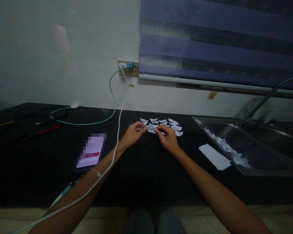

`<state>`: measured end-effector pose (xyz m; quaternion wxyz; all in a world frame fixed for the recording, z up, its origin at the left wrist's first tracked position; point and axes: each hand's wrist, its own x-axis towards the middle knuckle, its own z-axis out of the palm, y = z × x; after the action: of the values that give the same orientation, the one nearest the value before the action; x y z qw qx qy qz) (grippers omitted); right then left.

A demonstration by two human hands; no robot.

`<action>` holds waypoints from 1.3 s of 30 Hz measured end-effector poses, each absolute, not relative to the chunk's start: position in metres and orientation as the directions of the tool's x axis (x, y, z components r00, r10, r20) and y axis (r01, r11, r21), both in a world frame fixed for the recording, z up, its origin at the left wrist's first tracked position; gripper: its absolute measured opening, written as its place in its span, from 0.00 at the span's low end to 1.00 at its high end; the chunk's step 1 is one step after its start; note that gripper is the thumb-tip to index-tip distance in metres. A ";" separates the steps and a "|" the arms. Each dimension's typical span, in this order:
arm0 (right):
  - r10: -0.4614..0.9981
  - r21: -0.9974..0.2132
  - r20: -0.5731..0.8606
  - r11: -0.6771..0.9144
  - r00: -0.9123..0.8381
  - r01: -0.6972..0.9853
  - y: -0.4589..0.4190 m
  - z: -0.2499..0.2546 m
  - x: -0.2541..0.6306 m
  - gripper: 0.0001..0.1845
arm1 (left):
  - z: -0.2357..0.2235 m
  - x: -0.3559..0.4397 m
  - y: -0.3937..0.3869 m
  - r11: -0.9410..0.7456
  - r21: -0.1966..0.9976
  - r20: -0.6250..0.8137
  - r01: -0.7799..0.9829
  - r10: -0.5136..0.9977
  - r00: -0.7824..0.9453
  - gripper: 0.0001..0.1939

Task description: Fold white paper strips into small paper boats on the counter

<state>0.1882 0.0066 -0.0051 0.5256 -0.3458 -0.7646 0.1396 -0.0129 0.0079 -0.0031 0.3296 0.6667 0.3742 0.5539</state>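
Between my two hands is a small folded white paper boat, pinched at its left end by my left hand and at its right end by my right hand. Both hands have thumb and fingers pressed together on it. Just behind and beside them, several similar paper boats stand in rows on the black countertop. My hands hide part of the nearest rows.
A stack of white paper lies right, beside a steel sink with folded papers along its edge. A lit phone lies left. A white cable crosses over my left arm from the wall socket. Dark cables lie far left.
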 end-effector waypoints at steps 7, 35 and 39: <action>0.689 -0.590 0.692 0.712 -0.217 0.380 0.006 -0.005 0.189 0.06 | 0.006 -0.016 0.001 -0.497 0.841 0.491 0.214 0.867 0.082 0.07; 0.937 -0.945 0.325 0.328 -0.124 0.000 0.015 -0.015 0.177 0.14 | 0.006 -0.002 -0.004 -0.359 0.932 0.359 -0.054 0.933 -0.012 0.13; 0.944 -0.961 0.277 0.277 -0.179 -0.022 0.013 -0.015 0.177 0.14 | 0.008 -0.004 -0.003 -0.483 0.871 0.487 0.091 0.872 -0.037 0.09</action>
<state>0.1770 0.0129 -0.0150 0.5171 -0.3784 -0.6093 0.4671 -0.0039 -0.0033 0.0083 0.3236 0.6139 0.3923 0.6038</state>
